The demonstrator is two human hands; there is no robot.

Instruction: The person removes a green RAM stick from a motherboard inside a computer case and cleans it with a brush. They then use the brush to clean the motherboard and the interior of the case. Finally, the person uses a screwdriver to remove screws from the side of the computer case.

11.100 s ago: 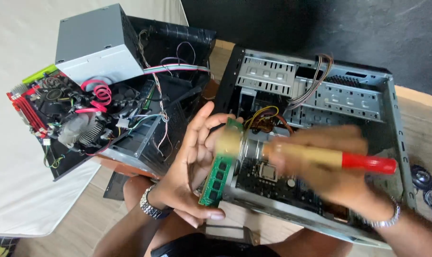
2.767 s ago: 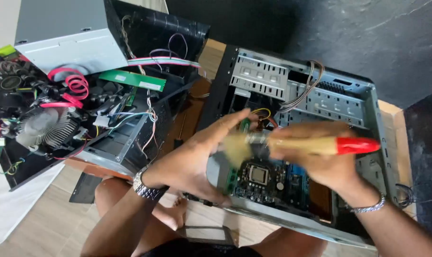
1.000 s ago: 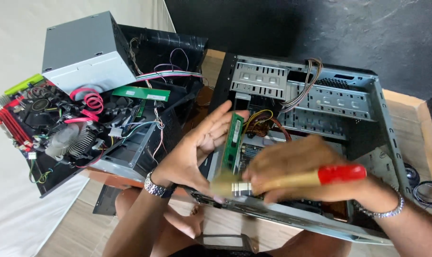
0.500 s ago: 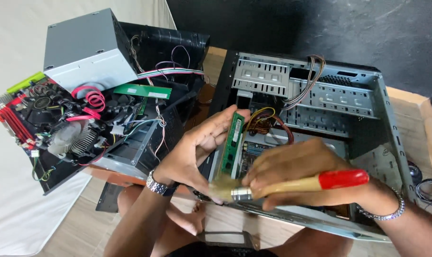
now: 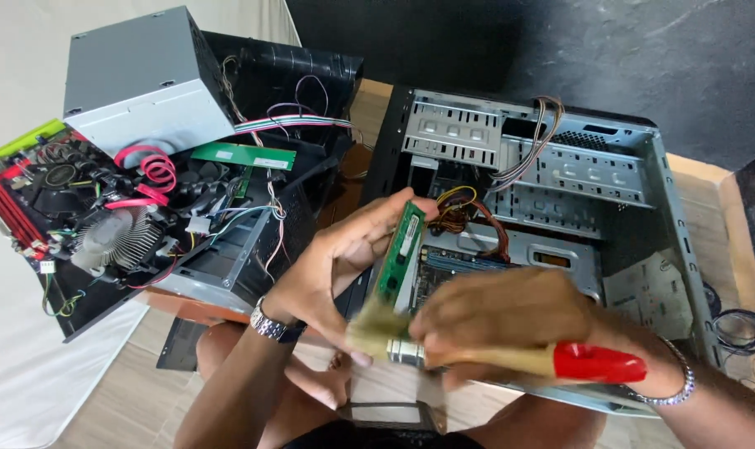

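Standing upright, green RAM stick [image 5: 400, 252] is pinched by left hand [image 5: 337, 264], thumb on far end, w/ fingers under. Right hand [image 5: 510, 320] grips brush [image 5: 510, 359], bristles at stick's near end. Open PC case [image 5: 560, 183] behind; power supply [image 5: 140, 79] far left.

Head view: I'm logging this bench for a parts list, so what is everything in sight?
Memory module: one, green, upright in left hand.
Brush: one, wooden handle with red end, in right hand, bristles at the module's lower end.
Open computer case: one, grey metal, right, green board inside.
Second opened computer: one, black, left, fan and pink cables.
Power supply box: one, grey, top left.
Left hand: wristwatch.
Right hand: bracelet.
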